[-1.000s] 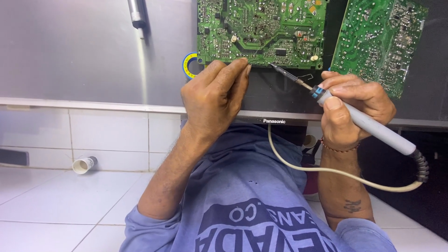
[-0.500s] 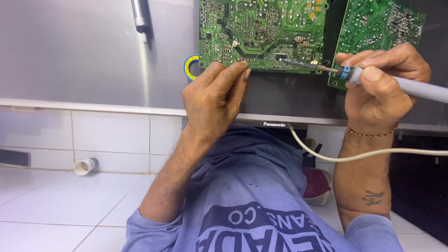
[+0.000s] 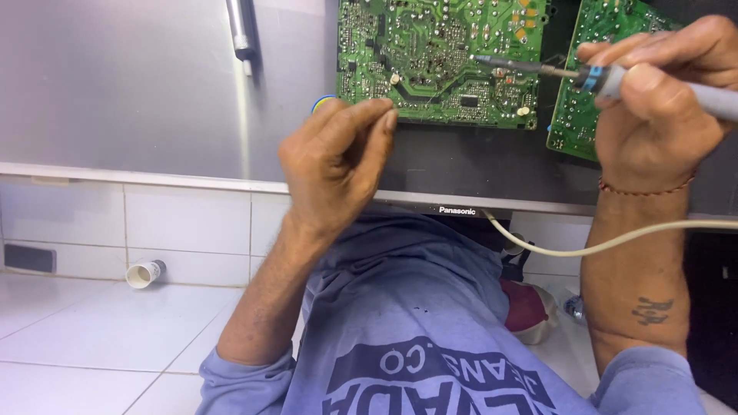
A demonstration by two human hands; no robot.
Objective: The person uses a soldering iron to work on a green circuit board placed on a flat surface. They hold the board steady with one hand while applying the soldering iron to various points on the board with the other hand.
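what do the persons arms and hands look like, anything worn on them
Both hands are bare, with no gloves: left hand, right hand. The right wrist wears a thin reddish beaded bracelet, and a small dark tattoo marks that forearm. Blue-grey sleeves are pushed up near the elbows.

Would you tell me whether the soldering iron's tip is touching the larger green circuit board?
Cannot tell. In the head view the soldering iron tip overlaps the circuit board, but no contact or gap shows plainly.
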